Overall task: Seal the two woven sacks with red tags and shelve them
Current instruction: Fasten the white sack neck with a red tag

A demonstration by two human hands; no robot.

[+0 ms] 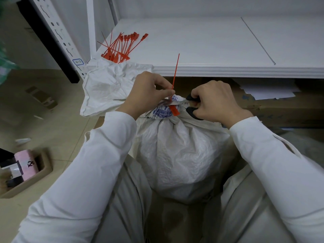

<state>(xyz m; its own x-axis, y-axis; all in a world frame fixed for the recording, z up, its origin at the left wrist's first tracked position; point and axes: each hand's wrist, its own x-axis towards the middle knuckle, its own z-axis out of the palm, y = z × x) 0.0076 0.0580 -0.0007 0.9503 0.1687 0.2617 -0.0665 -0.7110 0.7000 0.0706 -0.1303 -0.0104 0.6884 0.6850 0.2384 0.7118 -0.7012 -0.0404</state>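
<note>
**Scissors at the tag on the first sack**

From my remote seat I see a full white woven sack (178, 155) standing upright between the person's knees, low in the middle of the view. Its neck is gathered, with blue print showing on the bunched top. A red plastic tag (174, 109) is cinched round that neck, and its thin tail points up toward the shelf edge.

My left hand (147, 92) pinches the tail between thumb and fingertips just above the neck, the other fingers curled. My right hand (215, 102) grips steel scissors with black handles (177, 102), fingers curled through the loops. The blades lie across the tail close to the neck. I cannot tell how far apart they are.

The second white woven sack (108, 88) lies slack and crumpled to the left, draped off the front corner of the white metal shelf (210, 46). A bundle of spare red tags (121, 48) rests on that shelf just behind it.

A brown cardboard box (44, 170) sits on the beige tiled floor (57, 127) at lower left
</note>
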